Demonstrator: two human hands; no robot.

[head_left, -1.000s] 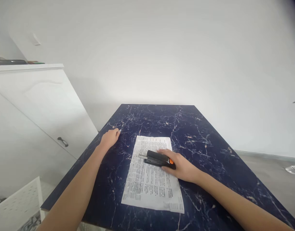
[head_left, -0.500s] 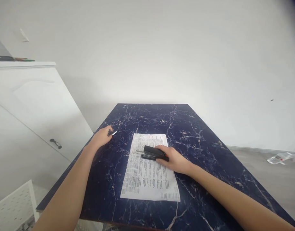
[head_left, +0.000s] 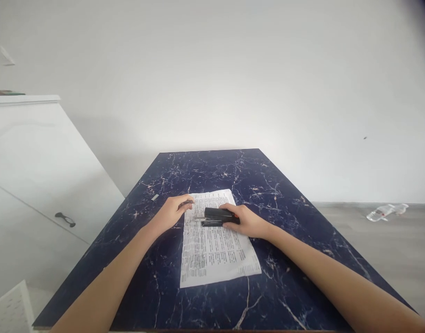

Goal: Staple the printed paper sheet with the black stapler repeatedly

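Note:
A black stapler (head_left: 215, 216) is in the grip of my right hand (head_left: 245, 221), held over the upper part of a printed sheet of paper (head_left: 226, 268). A slim metal piece juts from its left end. My left hand (head_left: 174, 212) hovers at the paper's upper left edge, close to that metal end, with fingers bent and the thumb a little apart; I see nothing held in it. Left of that hand, a small grey bar (head_left: 154, 197), perhaps a strip of staples, lies on the table.
The dark blue marbled table (head_left: 212, 171) reaches back to a pale wall. A white cabinet (head_left: 42, 152) with a black handle (head_left: 65, 219) stands to the left. On the floor at the right lies clear crumpled plastic (head_left: 386, 212).
My left hand has moved right, away from the small grey bar, to the paper's edge beside the stapler. My right hand keeps its hold on the stapler. The view has shifted slightly.

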